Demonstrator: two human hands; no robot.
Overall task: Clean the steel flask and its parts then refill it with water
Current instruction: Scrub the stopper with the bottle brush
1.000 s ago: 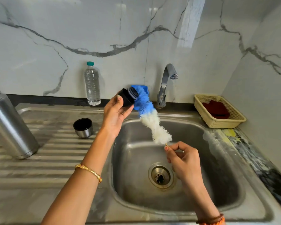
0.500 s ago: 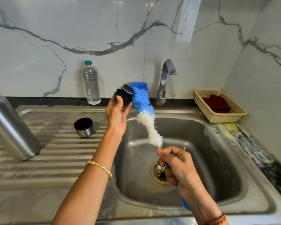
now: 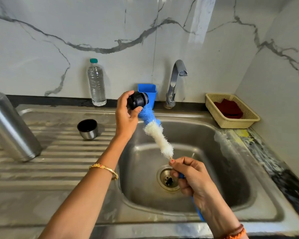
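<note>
Down low, the right hand (image 3: 195,178) is wrapped around the handle of the bottle brush (image 3: 155,131) over the sink (image 3: 214,169). Higher up, the left hand (image 3: 126,114) grips the black stopper (image 3: 138,100) against the blue bristles. Off left stands the steel flask (image 3: 9,128), near its cup (image 3: 88,129).

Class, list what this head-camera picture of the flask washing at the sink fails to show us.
- Flask: its top and left side are cut off by the left edge.
- Brush handle: mostly hidden inside the right hand.
- Black stopper: its back is covered by the left hand.
- Cup: inside too dark to see.
</note>
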